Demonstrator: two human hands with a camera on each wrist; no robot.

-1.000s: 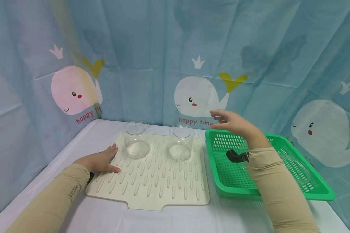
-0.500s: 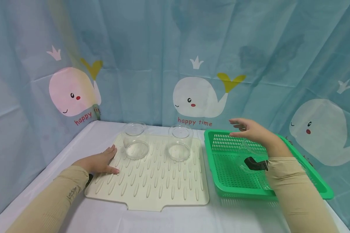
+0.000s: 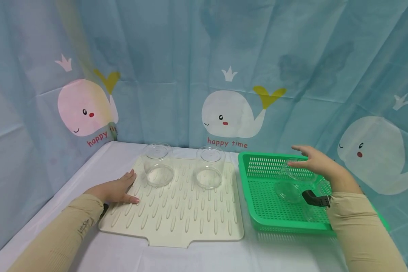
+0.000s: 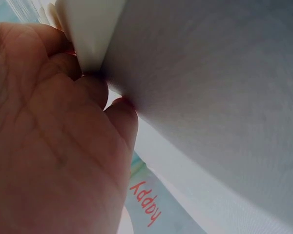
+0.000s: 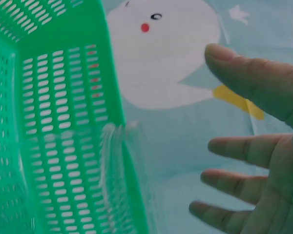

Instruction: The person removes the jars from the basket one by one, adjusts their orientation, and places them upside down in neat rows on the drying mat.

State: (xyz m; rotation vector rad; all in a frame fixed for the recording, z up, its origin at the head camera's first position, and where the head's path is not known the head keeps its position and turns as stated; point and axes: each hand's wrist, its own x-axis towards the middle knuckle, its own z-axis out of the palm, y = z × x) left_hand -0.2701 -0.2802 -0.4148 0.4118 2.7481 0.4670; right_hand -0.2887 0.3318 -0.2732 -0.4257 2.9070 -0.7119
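Observation:
My left hand (image 3: 113, 190) rests on the left edge of a cream ribbed board (image 3: 176, 215), thumb on top. In the left wrist view its fingertips (image 4: 94, 88) touch the side of the board (image 4: 90, 34). Two clear cylindrical containers, a left one (image 3: 159, 175) and a right one (image 3: 209, 177), stand on the board's far part. My right hand (image 3: 321, 162) hovers over the green basket (image 3: 292, 225), its fingers spread and holding nothing. Just under it a clear container (image 3: 287, 191) lies in the basket. In the right wrist view the hand (image 5: 263, 165) is apart from the clear container (image 5: 112, 165).
More clear plastic shows in the basket, partly behind my right wrist, its number hard to tell. A white cloth (image 3: 221, 257) covers the table. A blue curtain (image 3: 170, 113) with whale prints hangs along the back and sides.
My right hand has moved right and down, from above the basket's left back corner to over the clear container in it. The left hand stays on the board's edge.

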